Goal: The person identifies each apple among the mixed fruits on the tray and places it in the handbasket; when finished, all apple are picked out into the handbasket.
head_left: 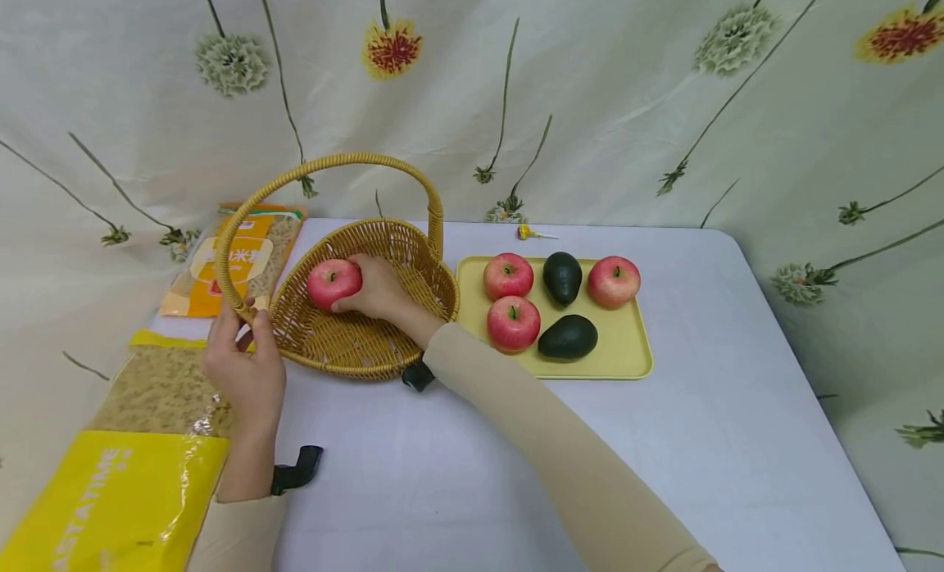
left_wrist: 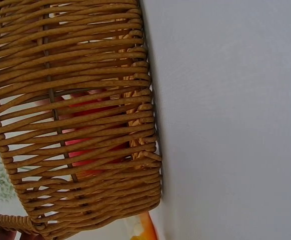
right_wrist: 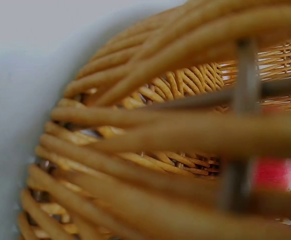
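Note:
A wicker basket with a tall arched handle stands at the left of the table. My left hand grips the base of that handle on its left side. Inside the basket my right hand holds a red apple, with fingers and thumb around its right side. In the left wrist view the woven wall fills the left half, and red shows through its gaps. The right wrist view looks through blurred wicker strands at part of the red apple; the right hand's fingers are hidden there.
Right of the basket, a yellow tray bears several apples and two avocados. A lollipop lies behind it. An orange food packet and a large yellow bag lie at the left.

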{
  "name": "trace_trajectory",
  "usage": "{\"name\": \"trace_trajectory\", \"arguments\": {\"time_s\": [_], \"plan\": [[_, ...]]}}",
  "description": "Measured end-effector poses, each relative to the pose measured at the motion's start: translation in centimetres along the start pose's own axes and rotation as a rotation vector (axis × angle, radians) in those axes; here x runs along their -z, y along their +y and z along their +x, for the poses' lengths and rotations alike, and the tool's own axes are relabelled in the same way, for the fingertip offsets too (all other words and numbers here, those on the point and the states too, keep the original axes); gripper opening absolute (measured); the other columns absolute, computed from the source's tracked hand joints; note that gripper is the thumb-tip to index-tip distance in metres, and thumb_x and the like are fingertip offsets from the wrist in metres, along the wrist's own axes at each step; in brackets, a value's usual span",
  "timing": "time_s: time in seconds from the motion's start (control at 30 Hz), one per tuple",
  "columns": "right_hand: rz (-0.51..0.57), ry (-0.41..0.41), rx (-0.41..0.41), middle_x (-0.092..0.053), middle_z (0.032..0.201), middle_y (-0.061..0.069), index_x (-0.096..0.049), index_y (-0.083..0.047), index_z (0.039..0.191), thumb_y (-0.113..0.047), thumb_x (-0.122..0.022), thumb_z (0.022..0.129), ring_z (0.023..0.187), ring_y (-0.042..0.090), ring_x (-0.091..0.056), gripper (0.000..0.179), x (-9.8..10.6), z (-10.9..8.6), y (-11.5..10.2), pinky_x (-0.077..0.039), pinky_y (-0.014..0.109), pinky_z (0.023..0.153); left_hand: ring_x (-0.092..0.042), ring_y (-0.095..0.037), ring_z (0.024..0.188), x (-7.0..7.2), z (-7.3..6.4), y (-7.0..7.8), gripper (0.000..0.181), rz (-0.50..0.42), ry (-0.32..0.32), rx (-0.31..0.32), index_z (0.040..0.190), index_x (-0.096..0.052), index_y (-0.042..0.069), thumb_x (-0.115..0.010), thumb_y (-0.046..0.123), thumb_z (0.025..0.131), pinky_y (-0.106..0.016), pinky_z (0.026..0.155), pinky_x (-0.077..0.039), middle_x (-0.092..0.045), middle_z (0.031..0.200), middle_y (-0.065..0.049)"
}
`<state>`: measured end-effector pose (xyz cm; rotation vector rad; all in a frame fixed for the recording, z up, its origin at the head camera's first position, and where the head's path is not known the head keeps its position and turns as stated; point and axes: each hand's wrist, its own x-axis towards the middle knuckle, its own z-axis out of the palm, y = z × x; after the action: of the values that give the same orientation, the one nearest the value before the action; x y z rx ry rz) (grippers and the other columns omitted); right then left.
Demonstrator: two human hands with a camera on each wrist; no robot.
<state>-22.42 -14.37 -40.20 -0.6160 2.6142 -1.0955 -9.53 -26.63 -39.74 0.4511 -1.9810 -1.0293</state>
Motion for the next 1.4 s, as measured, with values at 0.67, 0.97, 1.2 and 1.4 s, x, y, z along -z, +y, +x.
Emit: {"name": "trace_trajectory", "arguments": {"time_s": [0.67, 0.97, 1.2, 1.4], "plan": [[0.117, -0.045, 0.049, -0.039, 0.153, 0.001, -0.037, -0.021, 0.151, -0.037, -0.08, 0.08, 0.139, 0.019, -0.039, 0.085, 3.3, -2.7, -0.4, -0.042, 0.035, 0.111, -0.063, -0.008, 0.102, -0.1, 0.0, -0.1, 0.033, 0.002, 0.026, 0.006, 0.129, -0.065, 0.016, -0.058, 0.02, 0.097, -0.008, 0.083, -0.052, -0.069, 0.112, -0.01], [0.361, -0.093, 0.18, -0.04, 0.15, 0.0, -0.039, -0.021, 0.149, -0.027, -0.081, 0.08, 0.127, 0.018, -0.049, 0.081, 7.3, -8.7, -0.5, -0.054, 0.02, 0.088, -0.063, -0.007, 0.103, -0.1, 0.0, -0.2, 0.035, 0.016, 0.013, 0.016, 0.132, -0.063, 0.018, -0.058, 0.021, 0.097, -0.009, 0.084, -0.052, -0.069, 0.113, -0.008], [0.436, -0.086, 0.24, -0.044, 0.148, -0.001, -0.042, -0.02, 0.147, -0.02, -0.08, 0.081, 0.126, 0.015, -0.05, 0.076, 9.0, -12.5, 2.3, -0.054, 0.025, 0.094, -0.064, -0.011, 0.107, -0.1, -0.1, -0.4, 0.036, 0.039, 0.003, 0.036, 0.134, -0.061, 0.02, -0.058, 0.024, 0.098, -0.013, 0.087, -0.053, -0.068, 0.115, -0.006], [0.46, -0.047, 0.232, -0.048, 0.144, -0.002, -0.045, -0.018, 0.145, -0.017, -0.081, 0.08, 0.125, 0.018, -0.051, 0.075, 10.7, -15.0, 4.6, -0.053, 0.038, 0.098, -0.065, -0.015, 0.106, -0.3, -0.1, -0.5, 0.033, 0.037, 0.01, 0.034, 0.129, -0.065, 0.016, -0.059, 0.021, 0.097, -0.013, 0.086, -0.053, -0.069, 0.113, -0.007]]}}
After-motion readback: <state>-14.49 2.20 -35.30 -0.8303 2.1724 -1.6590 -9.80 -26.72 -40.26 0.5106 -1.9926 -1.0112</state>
